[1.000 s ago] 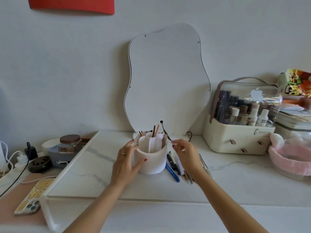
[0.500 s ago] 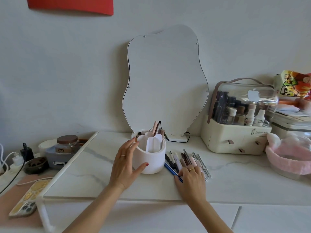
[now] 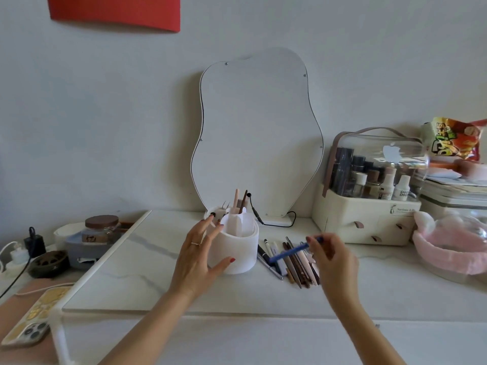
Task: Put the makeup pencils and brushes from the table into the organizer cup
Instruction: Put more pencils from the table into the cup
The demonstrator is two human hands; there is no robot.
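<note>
A white round organizer cup (image 3: 238, 252) with inner dividers stands mid-table; a few pencils and a brush stick up from its back compartments. My left hand (image 3: 196, 255) rests against the cup's left side, thumb in front, fingers spread at the rim. To the right of the cup lies a row of several makeup pencils and brushes (image 3: 295, 264) on the white marbled table (image 3: 147, 272). My right hand (image 3: 333, 262) hovers above that row and pinches a blue pencil (image 3: 292, 252) by its upper end, tilted, its tip just over the row.
A wavy mirror (image 3: 258, 133) leans on the wall behind the cup, with a black cable at its base. A cosmetics case (image 3: 369, 204) and a pink headband (image 3: 453, 248) sit at the right. A glass jar (image 3: 101, 229) and a phone (image 3: 29, 325) lie at the left.
My right hand went from the cup's rim down flat onto the row of pencils, then rose holding the blue pencil. My left hand has stayed at the cup.
</note>
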